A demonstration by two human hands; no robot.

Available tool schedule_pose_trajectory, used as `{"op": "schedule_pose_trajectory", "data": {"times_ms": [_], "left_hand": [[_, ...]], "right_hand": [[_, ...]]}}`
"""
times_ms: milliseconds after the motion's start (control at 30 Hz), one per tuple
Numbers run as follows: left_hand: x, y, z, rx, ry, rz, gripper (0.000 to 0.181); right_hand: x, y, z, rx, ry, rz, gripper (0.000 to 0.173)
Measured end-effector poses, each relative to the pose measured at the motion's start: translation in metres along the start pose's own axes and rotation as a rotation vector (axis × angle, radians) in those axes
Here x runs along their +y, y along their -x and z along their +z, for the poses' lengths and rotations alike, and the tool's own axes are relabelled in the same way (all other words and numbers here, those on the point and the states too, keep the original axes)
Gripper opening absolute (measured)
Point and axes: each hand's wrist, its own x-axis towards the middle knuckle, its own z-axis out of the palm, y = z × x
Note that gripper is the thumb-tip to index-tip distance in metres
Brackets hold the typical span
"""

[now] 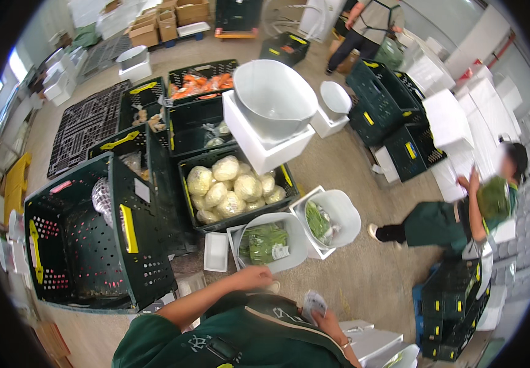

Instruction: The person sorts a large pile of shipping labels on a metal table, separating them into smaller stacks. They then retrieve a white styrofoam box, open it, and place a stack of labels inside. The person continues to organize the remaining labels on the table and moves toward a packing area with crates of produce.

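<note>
My left hand (pixel 256 277) is closed, with no object visible in it, just below a bag of leafy greens (pixel 265 243) that lies in a bag-lined foam box (pixel 294 257). At the lower right my right hand (pixel 327 323) grips a small stack of printed labels (pixel 313 303) near my apron. Another lined box (pixel 348 216) with greens stands to the right of the first. Behind them, a dark green crate (pixel 196 225) holds wrapped pale round vegetables (pixel 231 188). An empty lined foam box (pixel 276 99) stands at that crate's back right corner.
A large green crate (pixel 129 230) stands at the left, close to my left arm. Bagged carrots (pixel 200 85) lie in a crate farther back. A co-worker (pixel 453 221) stands at the right, by stacked crates (pixel 449 303); another person (pixel 370 27) is at the back.
</note>
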Motion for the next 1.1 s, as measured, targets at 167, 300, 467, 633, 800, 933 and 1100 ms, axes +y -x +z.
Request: {"op": "schedule_pose_trajectory", "data": {"times_ms": [167,300,467,633,800,933,1100], "left_hand": [[0.011,0.003,-0.009,-0.082,0.113,-0.048,0.017],[0.058,-0.006,-0.009,-0.218,0.358,-0.145,0.024],[0.121,-0.012,0.011,-0.363,0.39,-0.01,0.038],[0.134,-0.019,0.036,-0.4,0.29,-0.042,0.03],[0.134,-0.033,0.054,-0.494,0.15,-0.029,0.028],[0.127,-0.047,0.06,-0.561,0.088,-0.012,0.03],[0.133,-0.056,0.071,-0.704,0.139,-0.182,0.037]], "right_hand": [[-0.074,-0.021,-0.005,0.131,-0.702,-0.104,0.038],[-0.138,-0.027,-0.003,0.145,-0.9,-0.205,0.038],[-0.131,-0.028,0.023,0.061,-0.842,-0.134,0.037],[-0.116,-0.024,0.033,0.078,-0.815,-0.187,0.038],[-0.118,-0.014,0.001,0.286,-0.819,-0.283,0.034],[-0.117,-0.013,-0.023,0.461,-0.523,-0.421,0.028],[-0.111,0.005,-0.02,0.637,-0.224,-0.348,0.021]]}}
